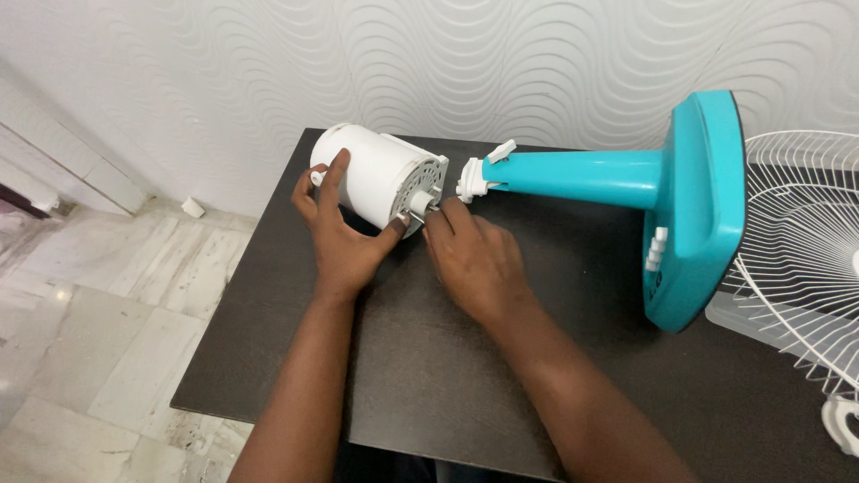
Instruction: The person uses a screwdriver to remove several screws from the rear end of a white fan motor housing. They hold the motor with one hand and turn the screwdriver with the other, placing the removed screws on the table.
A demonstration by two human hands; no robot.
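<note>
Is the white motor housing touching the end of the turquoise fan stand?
Apart. In the head view, dark table shows between the white motor housing and the white fitting at the end of the turquoise fan stand.

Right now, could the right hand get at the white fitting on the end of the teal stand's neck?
Probably yes. The right hand rests at the white motor housing, right beside the white fitting on the teal stand; only bare dark table lies between them.

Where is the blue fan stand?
In the head view the blue stand lies on its side at the right of the dark table, its neck pointing left toward the white motor, with the white grille just behind its base.
</note>
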